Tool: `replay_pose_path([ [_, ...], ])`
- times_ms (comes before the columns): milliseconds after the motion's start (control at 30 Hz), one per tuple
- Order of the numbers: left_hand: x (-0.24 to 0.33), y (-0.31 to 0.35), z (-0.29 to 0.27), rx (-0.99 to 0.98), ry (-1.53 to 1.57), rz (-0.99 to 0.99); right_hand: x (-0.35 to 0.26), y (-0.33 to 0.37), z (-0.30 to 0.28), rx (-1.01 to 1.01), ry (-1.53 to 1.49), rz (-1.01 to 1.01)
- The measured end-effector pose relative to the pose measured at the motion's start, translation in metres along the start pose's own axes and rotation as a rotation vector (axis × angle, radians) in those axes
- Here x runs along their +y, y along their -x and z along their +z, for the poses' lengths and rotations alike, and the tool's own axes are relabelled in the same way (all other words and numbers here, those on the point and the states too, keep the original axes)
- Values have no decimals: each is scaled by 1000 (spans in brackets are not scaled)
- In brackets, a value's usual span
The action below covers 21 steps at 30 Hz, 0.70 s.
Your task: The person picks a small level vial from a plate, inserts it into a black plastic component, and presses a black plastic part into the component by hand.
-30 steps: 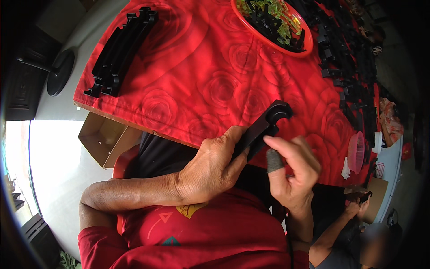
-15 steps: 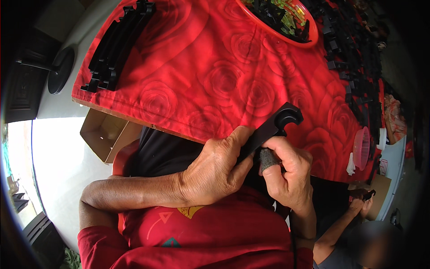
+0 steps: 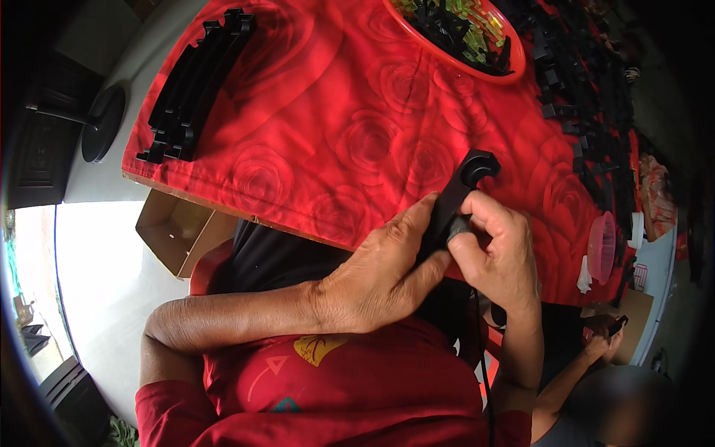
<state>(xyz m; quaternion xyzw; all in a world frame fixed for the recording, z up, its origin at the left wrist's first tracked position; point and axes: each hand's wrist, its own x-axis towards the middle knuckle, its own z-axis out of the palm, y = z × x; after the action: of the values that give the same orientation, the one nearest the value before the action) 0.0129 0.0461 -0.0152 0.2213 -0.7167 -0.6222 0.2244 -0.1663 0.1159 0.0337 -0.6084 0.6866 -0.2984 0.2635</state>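
My left hand [image 3: 395, 272] is closed around a long black plastic piece [image 3: 449, 211] with a hooked, half-round notch at its far end. The piece is tilted, its hook just over the table's near edge and its lower end hidden behind my fingers. My right hand [image 3: 495, 249] is closed against the piece's right side, the index finger bent near the hook. A rough grey covering or pad [image 3: 457, 225] shows at the right thumb's tip, by the piece's edge. Whether the curled right fingers hold anything else cannot be made out.
Similar black pieces [image 3: 201, 89] lie side by side at the table's far left. An orange-red basin [image 3: 514, 73] holds black and yellow-green bits. Many black parts [image 3: 573, 97] are heaped at right, near a pink basket [image 3: 602, 246]. Another person's hands [image 3: 605, 341] work at lower right.
Both my hands and the black piece have moved slightly up and right. The piece stands steeper, and less of the grey covering at my right thumb shows.
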Motion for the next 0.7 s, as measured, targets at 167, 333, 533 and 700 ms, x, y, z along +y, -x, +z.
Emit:
replay_pose_path([
  [167, 9, 13, -9, -30, -205, 159, 15, 1, -1, 112, 3, 143],
  [333, 9, 12, -27, -185, -441, 274, 22, -15, -3, 32, 95, 146],
  [533, 3, 5, -33, -305, -621, 421, -8, -7, -5, -33, 466, -31],
  [700, -2, 4, -23, -367, -780, 477, -13, -21, -16, -149, 513, -25],
])
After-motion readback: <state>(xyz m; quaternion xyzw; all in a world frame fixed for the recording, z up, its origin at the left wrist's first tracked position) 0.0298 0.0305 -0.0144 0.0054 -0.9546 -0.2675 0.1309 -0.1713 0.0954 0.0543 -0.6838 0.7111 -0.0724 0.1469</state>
